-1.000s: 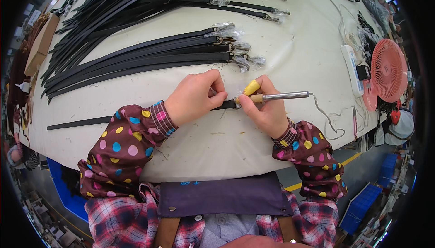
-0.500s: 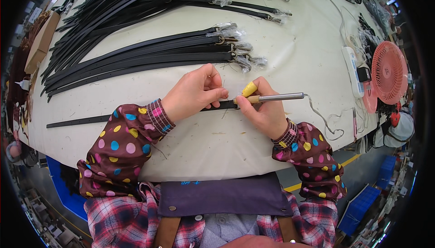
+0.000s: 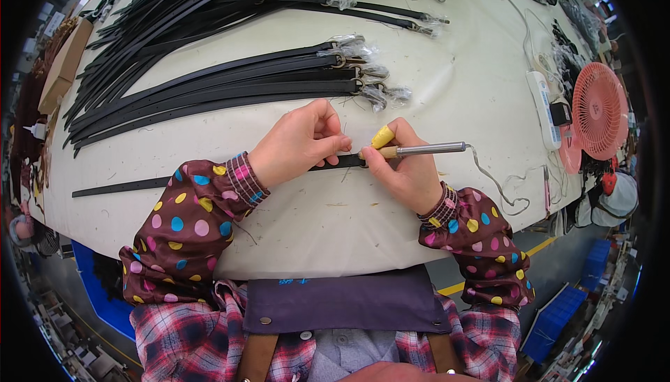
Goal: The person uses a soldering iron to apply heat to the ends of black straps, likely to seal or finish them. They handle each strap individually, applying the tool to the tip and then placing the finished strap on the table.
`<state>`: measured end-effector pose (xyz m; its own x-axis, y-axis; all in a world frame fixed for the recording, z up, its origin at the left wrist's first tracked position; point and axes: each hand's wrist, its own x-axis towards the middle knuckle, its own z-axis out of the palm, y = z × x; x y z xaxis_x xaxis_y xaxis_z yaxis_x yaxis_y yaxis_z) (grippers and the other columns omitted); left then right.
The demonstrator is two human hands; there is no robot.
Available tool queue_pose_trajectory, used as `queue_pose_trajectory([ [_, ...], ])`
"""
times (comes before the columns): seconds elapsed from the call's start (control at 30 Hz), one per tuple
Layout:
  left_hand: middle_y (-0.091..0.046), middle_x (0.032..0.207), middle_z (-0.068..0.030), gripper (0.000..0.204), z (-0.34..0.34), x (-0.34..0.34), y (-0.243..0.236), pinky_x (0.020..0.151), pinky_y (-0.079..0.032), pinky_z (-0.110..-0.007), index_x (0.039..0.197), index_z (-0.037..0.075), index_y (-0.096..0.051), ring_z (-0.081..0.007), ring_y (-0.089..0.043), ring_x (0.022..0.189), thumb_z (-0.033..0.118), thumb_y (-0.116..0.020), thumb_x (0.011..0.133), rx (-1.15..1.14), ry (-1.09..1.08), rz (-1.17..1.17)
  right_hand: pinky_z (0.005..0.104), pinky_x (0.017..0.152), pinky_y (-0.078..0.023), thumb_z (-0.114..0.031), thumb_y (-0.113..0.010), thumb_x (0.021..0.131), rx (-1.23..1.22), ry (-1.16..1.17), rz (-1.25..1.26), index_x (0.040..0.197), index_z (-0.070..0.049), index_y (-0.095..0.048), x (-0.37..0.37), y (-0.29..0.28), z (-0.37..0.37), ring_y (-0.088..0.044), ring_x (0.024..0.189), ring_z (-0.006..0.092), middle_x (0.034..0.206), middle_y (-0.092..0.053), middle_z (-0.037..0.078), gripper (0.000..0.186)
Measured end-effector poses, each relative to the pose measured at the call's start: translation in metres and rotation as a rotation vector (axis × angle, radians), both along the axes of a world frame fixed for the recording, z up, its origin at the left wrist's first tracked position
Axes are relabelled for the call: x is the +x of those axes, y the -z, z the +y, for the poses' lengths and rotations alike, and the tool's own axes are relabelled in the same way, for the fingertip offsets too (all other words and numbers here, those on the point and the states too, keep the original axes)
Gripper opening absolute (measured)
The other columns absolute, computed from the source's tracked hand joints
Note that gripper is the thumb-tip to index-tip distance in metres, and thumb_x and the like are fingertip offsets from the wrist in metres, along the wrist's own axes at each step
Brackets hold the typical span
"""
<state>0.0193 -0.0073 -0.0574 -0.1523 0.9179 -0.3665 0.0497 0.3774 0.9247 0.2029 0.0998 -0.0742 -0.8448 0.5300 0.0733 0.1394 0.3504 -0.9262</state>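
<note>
My right hand (image 3: 410, 171) grips a corded pen-like tool (image 3: 430, 148) with a wooden section and a silver metal barrel. A yellow cover wraps one fingertip of this hand. The tool's wooden end meets the buckle end of a black strap (image 3: 132, 187), which lies across the table. My left hand (image 3: 301, 139) is closed in a pinch just above that strap, left of the tool. A thin dark thread-like line shows by its fingertips; what the pinch holds is too small to make out. Both hands partly cover the strap.
Beyond my hands lies a row of black straps (image 3: 230, 92) with plastic-wrapped metal ends. A larger pile of straps (image 3: 202, 5) is behind it. At the right are a white power strip (image 3: 541, 110) and a pink fan (image 3: 600, 112). A cord (image 3: 499, 186) trails from the tool.
The tool's metal end has shifted very slightly left. Both hands stay nearly in place over the strap.
</note>
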Motion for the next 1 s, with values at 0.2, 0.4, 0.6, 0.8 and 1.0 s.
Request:
queue_pose_trajectory([
  [0.2, -0.066, 0.083, -0.0062, 0.019, -0.002, 0.0, 0.0, 0.056, -0.05, -0.022, 0.092, 0.002, -0.047, -0.0108, -0.065, 0.07, 0.012, -0.063, 0.091, 0.031, -0.027, -0.013, 0.0208, 0.059, -0.041, -0.006, -0.065, 0.089, -0.023, -0.001, -0.003, 0.09, -0.003, -0.046, 0.0, -0.002, -0.001, -0.053, 0.068, 0.0051, 0.075, -0.057, 0.002, 0.019],
  [0.4, -0.065, 0.086, -0.0072, 0.022, -0.02, 0.001, -0.016, 0.065, -0.051, -0.034, 0.1, 0.006, -0.053, -0.0238, -0.065, 0.073, 0.016, -0.067, 0.086, 0.212, 0.306, 0.593, 0.0238, 0.06, -0.043, -0.011, -0.067, 0.088, -0.074, 0.155, 0.256, 0.089, -0.003, -0.05, -0.001, -0.005, 0.005, -0.053, 0.065, 0.0075, 0.073, -0.06, 0.003, 0.019],
  [0.6, -0.059, 0.093, -0.0053, 0.022, -0.006, -0.021, -0.011, 0.068, -0.051, -0.036, 0.101, 0.01, -0.059, -0.0238, -0.062, 0.082, 0.02, -0.069, 0.085, 0.327, 0.071, 1.006, 0.026, 0.069, -0.045, -0.012, -0.067, 0.089, 0.001, 0.158, 0.206, 0.09, -0.003, -0.051, -0.001, -0.012, 0.02, -0.056, 0.073, 0.0096, 0.08, -0.063, 0.006, 0.018],
  [0.8, -0.055, 0.095, -0.0042, 0.026, 0.007, -0.04, 0.0, 0.069, -0.051, -0.035, 0.101, 0.011, -0.061, -0.0226, -0.061, 0.086, 0.021, -0.074, 0.08, 0.311, -0.025, 1.218, 0.0263, 0.07, -0.046, -0.013, -0.066, 0.091, 0.02, 0.173, 0.277, 0.096, -0.002, -0.055, -0.008, -0.012, 0.026, -0.056, 0.074, 0.0102, 0.08, -0.063, 0.004, 0.016],
  [1.0, -0.054, 0.09, -0.0044, 0.024, 0.008, -0.037, -0.001, 0.066, -0.05, -0.036, 0.092, 0.011, -0.057, -0.0236, -0.06, 0.085, 0.021, -0.074, 0.079, 0.394, -0.01, 1.269, 0.0325, 0.069, -0.049, -0.007, -0.072, 0.083, 0.496, 0.136, 0.28, 0.1, -0.005, -0.06, -0.004, 0.015, 0.037, -0.061, 0.074, 0.024, 0.082, -0.063, 0.008, 0.021],
])
